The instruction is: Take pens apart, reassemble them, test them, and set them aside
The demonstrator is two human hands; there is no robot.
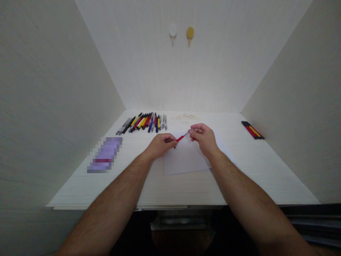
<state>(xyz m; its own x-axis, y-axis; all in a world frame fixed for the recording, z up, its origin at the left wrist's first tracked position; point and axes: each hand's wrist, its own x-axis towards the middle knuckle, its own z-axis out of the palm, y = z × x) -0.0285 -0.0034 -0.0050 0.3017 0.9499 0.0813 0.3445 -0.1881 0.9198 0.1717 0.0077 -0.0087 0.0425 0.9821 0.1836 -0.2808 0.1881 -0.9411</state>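
Over the white paper [186, 160], my left hand [163, 145] grips a red pen barrel [180, 138] between thumb and fingers. A thin, dark refill or tip extends from the barrel's upper right end toward my right hand [201, 137]. The fingertips of my right hand pinch the far end of that thin piece; a small pale part shows there, too small to tell. A dark end of the pen shows just below my left fingers.
Several black, red, yellow, blue and clear pens [144, 122] lie at the back left. A smaller row of red, yellow and black pens [252, 130] rests by the right wall. A blurred purple item [106, 153] lies at the left. Two round hooks [190, 32] are on the back wall.
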